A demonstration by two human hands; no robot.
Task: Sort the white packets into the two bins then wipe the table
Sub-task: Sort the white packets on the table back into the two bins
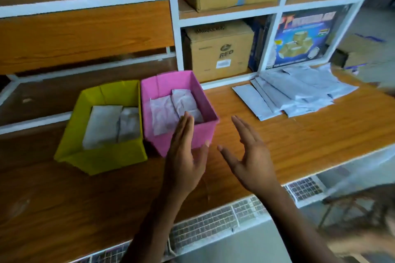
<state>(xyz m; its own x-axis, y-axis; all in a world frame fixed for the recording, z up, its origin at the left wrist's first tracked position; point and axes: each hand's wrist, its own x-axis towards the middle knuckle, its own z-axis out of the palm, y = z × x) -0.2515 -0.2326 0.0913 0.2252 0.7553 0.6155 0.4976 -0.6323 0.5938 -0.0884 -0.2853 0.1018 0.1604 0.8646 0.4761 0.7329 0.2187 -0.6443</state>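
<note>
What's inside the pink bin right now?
White packets lie flat in the pink bin, at least three showing. The left hand covers part of the near edge with its fingertips, and anything beneath the top packets is hidden.

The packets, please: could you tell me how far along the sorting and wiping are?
Done: the yellow bin and the pink bin each hold a few packets. In hand: nothing; the left hand, by the pink bin, and the right hand, over the table, are both open and empty. Left: the pile of packets on the table's right side, then the wiping; no cloth is in view.
</note>
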